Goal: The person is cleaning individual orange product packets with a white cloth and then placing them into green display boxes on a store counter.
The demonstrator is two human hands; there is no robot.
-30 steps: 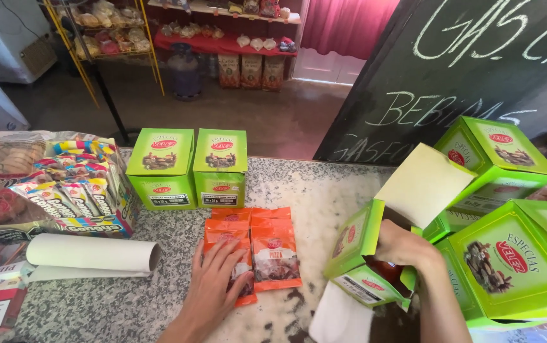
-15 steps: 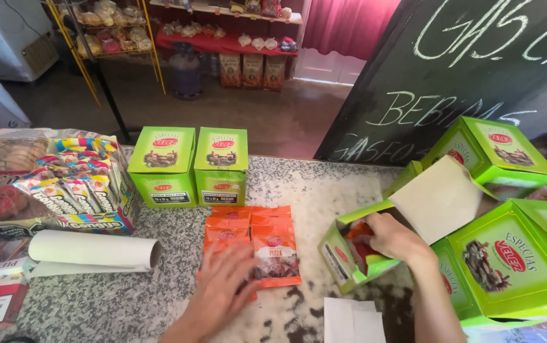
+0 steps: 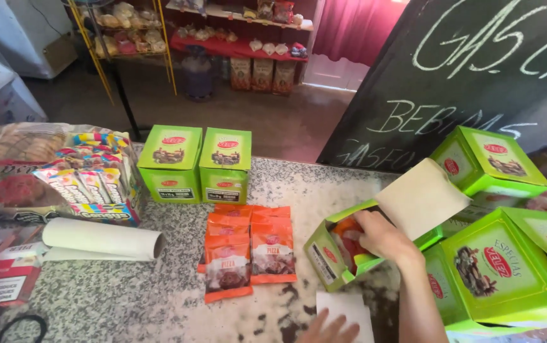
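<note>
My right hand [image 3: 381, 238] reaches into an open green carton [image 3: 324, 257] that lies tilted on the granite counter [image 3: 127, 298]. Its fingers curl on the orange packets [image 3: 348, 236] inside. The carton's pale flap [image 3: 422, 197] stands open above my wrist. My left hand [image 3: 329, 330] shows only at the bottom edge, fingers apart and flat, beside a white card [image 3: 353, 305]. A small pile of orange sachets [image 3: 248, 251] lies on the counter to the left of the carton, touched by neither hand.
Two closed green cartons [image 3: 197, 164] stand at the back of the counter. More green cartons [image 3: 495, 267] are stacked at the right. A white paper roll [image 3: 102, 238] and a colourful candy display box [image 3: 89, 184] sit at left. A chalkboard [image 3: 476, 76] leans behind.
My left hand has drawn back off the orange sachets toward the bottom edge. My right hand has gone deeper into the open carton, which has come down and tilted on the counter.
</note>
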